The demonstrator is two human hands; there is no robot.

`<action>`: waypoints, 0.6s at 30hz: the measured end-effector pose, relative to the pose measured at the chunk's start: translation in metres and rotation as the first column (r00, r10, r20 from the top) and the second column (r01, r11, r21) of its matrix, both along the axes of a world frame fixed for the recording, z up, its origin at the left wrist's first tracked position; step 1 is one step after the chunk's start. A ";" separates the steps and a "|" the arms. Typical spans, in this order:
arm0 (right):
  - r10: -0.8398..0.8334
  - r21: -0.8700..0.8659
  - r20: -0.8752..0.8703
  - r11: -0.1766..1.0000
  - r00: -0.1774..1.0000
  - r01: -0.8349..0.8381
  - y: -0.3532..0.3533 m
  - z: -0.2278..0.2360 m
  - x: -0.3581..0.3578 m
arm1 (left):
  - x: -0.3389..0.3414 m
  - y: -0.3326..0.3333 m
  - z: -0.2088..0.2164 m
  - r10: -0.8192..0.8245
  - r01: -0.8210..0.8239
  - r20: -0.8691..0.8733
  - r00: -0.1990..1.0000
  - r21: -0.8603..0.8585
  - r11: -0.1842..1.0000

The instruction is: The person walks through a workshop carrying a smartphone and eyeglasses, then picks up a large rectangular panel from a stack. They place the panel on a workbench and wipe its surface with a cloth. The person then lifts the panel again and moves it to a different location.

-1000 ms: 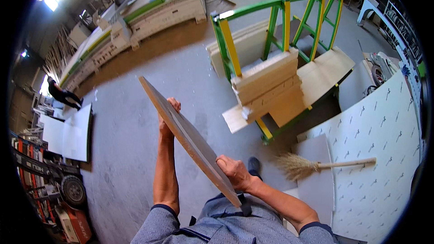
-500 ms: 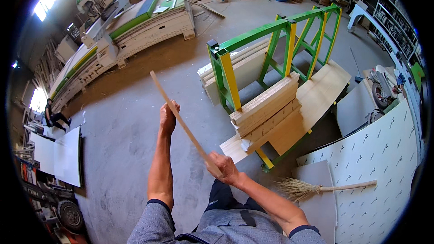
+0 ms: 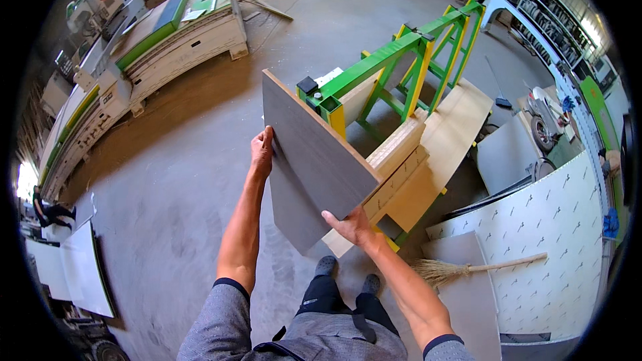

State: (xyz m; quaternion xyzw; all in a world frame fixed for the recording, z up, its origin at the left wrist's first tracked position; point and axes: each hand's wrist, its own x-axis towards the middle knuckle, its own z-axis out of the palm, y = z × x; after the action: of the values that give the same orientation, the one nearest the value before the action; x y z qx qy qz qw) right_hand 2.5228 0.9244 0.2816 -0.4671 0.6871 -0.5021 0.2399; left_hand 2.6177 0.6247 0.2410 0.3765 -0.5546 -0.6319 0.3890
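Both my hands hold a flat grey board (image 3: 309, 164) with a thin wood-coloured edge along its top. My left hand (image 3: 263, 150) grips the board's left side. Near its lower right corner, my right hand (image 3: 352, 226) has the thumb over the grey face; its other fingers are partly hidden. The board's face is turned toward me and it hangs above the floor, in front of the near end of a green and yellow metal rack (image 3: 381, 60). Behind the board's right corner, a stack of wooden boards (image 3: 398, 150) leans on the rack, partly hidden.
A long pale sheet (image 3: 461, 110) lies along the rack's base. On the right are a straw broom (image 3: 501, 264) and a large white patterned sheet (image 3: 535, 227). A large machine bed (image 3: 187, 47) stands at the far left. A person (image 3: 50, 210) sits at the left edge.
The board, seen nearly edge-on before, has turned so its grey face shows. It has moved toward the rack, and my right hand has shifted right and up. My view has shifted too.
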 end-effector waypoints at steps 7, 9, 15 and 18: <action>-0.172 0.130 0.078 0.978 0.982 0.161 -0.007 -0.028 -0.037 | -0.046 -0.018 -0.012 -0.081 0.080 0.104 0.991 0.018 0.997; -0.234 0.147 0.122 0.965 0.965 0.215 -0.001 -0.036 -0.050 | -0.065 -0.012 -0.008 -0.101 0.105 0.164 0.981 -0.013 0.994; -0.172 0.432 0.044 0.891 0.984 0.136 0.011 -0.023 -0.065 | -0.069 -0.023 -0.029 -0.253 0.253 0.102 0.962 0.014 0.967; -0.163 0.208 -0.015 0.965 0.987 0.162 0.022 -0.038 -0.047 | -0.039 -0.088 -0.086 -0.251 0.244 0.094 0.963 0.083 0.966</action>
State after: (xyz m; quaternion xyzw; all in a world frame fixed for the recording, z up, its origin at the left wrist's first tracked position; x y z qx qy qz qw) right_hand 2.4759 0.9468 0.2432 -0.3810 0.7717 -0.4458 0.2462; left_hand 2.5789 0.5364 0.1555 0.3501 -0.5940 -0.6745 0.2640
